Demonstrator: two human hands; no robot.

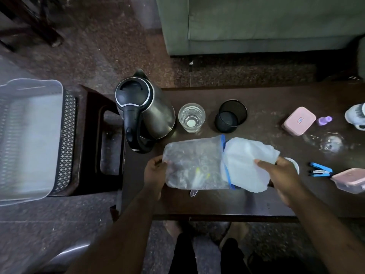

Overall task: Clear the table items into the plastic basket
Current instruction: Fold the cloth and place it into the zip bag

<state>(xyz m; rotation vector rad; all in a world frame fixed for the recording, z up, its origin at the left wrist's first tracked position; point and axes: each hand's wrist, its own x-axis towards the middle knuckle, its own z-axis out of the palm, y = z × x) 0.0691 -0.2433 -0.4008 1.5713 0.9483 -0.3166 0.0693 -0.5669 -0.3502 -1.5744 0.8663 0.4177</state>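
A clear zip bag (194, 165) with a blue seal and small items inside hangs just over the dark table (217, 202) at its near middle. My left hand (155, 171) grips its left end. My right hand (280, 175) grips its whitish right end. The translucent plastic basket (29, 139) sits on a stool far to the left, off the table. On the table stand a steel kettle (146, 113), a glass of water (191, 117) and a black mesh cup (230, 115).
Further right lie a pink box (298, 120), a small purple bottle (325, 120), a white object (355, 115), a blue stapler (320, 170) and a pink-lidded container (349, 179). A white round object (295, 165) is partly hidden behind my right hand. A green sofa (256, 24) stands beyond the table.
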